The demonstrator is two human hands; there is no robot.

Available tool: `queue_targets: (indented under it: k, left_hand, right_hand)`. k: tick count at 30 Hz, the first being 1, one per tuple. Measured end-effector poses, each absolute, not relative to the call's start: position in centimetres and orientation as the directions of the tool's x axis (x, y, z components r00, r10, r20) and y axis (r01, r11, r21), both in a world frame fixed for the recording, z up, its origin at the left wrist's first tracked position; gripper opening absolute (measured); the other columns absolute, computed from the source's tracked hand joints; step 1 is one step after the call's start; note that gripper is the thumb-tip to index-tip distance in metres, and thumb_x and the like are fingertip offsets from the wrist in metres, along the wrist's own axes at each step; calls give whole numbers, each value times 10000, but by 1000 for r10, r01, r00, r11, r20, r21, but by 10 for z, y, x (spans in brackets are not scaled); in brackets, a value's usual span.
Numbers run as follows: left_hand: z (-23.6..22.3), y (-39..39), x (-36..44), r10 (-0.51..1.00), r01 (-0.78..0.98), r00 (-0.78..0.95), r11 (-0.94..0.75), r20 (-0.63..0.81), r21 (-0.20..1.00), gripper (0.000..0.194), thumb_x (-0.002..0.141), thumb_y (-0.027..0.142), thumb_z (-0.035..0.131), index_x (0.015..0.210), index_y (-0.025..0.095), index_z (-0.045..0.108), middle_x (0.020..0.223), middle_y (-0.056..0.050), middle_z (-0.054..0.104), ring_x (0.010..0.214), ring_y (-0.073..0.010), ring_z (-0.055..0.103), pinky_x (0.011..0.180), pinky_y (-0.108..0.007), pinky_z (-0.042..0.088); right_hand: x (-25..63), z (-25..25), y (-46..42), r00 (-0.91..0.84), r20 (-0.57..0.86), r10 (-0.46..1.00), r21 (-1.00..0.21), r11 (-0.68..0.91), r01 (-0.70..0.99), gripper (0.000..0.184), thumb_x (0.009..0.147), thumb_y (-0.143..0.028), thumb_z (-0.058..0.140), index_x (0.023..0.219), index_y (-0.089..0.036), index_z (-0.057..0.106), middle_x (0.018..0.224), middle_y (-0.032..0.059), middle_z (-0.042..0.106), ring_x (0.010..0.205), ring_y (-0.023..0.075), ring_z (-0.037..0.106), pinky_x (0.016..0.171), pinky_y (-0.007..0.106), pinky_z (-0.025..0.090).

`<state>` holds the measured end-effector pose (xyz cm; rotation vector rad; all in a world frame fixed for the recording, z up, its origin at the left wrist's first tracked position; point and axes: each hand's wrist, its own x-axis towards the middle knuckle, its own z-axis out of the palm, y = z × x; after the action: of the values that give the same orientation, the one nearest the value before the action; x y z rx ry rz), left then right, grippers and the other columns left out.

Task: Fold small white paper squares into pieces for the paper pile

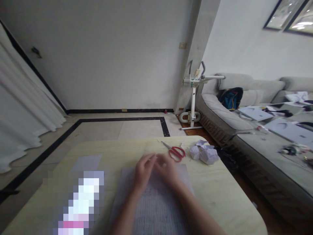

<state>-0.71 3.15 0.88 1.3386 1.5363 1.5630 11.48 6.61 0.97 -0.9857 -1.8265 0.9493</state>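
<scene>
My left hand [144,169] and my right hand [166,168] meet over a large greyish sheet [156,209] covered in faint lines of marks. Fingers and thumbs are curled inward with the tips close together. A tiny pale bit may show between the fingertips, but blur keeps me from naming it. Just past my right hand lies a pair of scissors [176,152] with red handles, blades pointing to the far left. Several crumpled white papers [207,153] sit to the right of the scissors.
The light wooden table [227,195] has rounded corners. On its left lie a flat pale paper [87,162] and a pixelated bright object [81,199]. A grey sofa [220,120] with a backpack [231,98] stands right, beside white exercise equipment [193,98]. A white curtain [22,107] hangs left.
</scene>
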Motion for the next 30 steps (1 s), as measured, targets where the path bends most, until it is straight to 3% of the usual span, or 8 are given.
queue_targets:
  k: [5,8,12,18,24,30]
  left_hand:
    - [15,31,-7,929,96,-352,-89,117,991,331,842,393,519,944,130,692,939,-85,713,901,-216,649,809,-302,498]
    - [16,31,-7,928,61,-362,-73,90,995,355,842,412,510,954,129,692,945,-75,717,924,-217,647,823,-297,492]
    - [12,33,-7,933,44,-346,-89,99,995,361,827,420,526,969,128,684,985,-89,708,953,-217,639,853,-305,482]
    - [9,34,-6,928,124,-340,-118,154,985,294,819,384,542,912,142,681,944,-86,698,930,-209,626,860,-302,466]
    - [7,33,-8,918,105,-373,-107,139,989,231,775,378,607,839,157,625,795,-31,663,770,-169,620,708,-250,488]
    - [9,31,-8,911,141,-387,-97,145,985,211,760,361,618,781,151,610,727,-16,644,704,-156,605,647,-232,478]
  right_hand:
    - [116,11,65,-399,309,863,-872,425,244,295,770,-264,627,1056,-197,647,798,25,636,636,132,542,580,239,424]
    - [116,13,65,-366,316,875,-875,418,245,242,796,-267,607,1022,-199,660,787,21,613,658,132,531,590,236,413]
    - [114,14,64,-307,341,889,-879,417,230,166,843,-248,541,911,-178,676,806,38,606,697,137,536,629,242,419]
    - [114,8,69,-234,300,925,-929,339,147,97,786,-259,610,803,-168,641,779,29,607,687,141,544,611,240,432]
    - [117,8,73,-247,172,954,-977,196,79,142,769,-294,625,708,-190,550,650,-7,540,603,133,510,548,235,406]
    - [119,11,72,-301,165,939,-975,201,93,166,763,-333,639,763,-178,579,707,12,585,659,148,547,599,255,432]
